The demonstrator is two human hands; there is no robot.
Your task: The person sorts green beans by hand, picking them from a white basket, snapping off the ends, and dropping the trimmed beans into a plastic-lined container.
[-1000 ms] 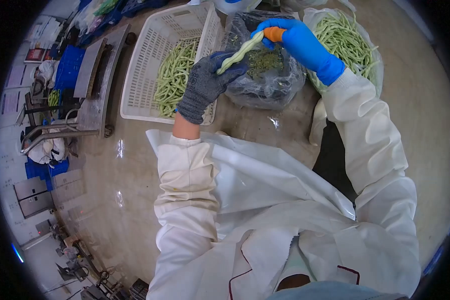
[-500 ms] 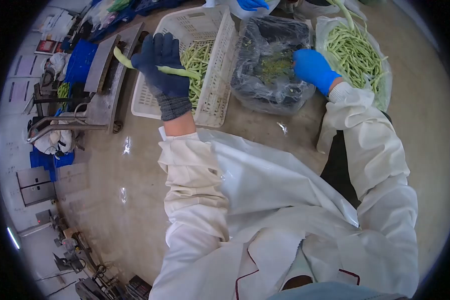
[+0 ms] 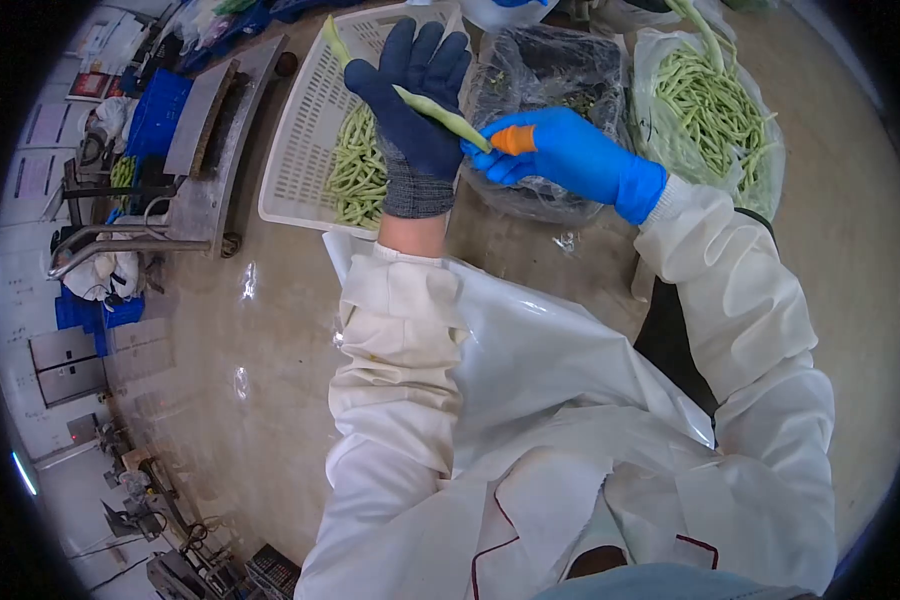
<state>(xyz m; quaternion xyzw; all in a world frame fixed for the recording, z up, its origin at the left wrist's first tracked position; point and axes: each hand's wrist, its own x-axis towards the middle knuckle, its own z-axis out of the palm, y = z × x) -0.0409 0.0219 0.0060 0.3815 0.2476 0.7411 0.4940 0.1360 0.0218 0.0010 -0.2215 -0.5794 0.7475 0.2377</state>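
Note:
My left hand (image 3: 415, 105), in a dark blue and grey knit glove, is raised over the white basket (image 3: 295, 160) with its fingers stretched up. A long green bean (image 3: 425, 102) lies slanted across its palm. My right hand (image 3: 560, 152), in a bright blue glove with an orange thumb cap (image 3: 515, 140), pinches the bean's lower right end. Both hands hover above the gap between the basket and the black bag (image 3: 555, 60).
The basket holds a pile of green beans (image 3: 355, 165). The black bag contains green trimmings. A clear bag of beans (image 3: 720, 100) sits at the far right. A metal trolley (image 3: 200, 140) and a blue crate (image 3: 155, 110) stand left on the concrete floor.
My left hand swung a bean left over the basket, then came back to centre with a bean across its palm. My right hand dipped to the black bag, then returned to pinch the bean's end.

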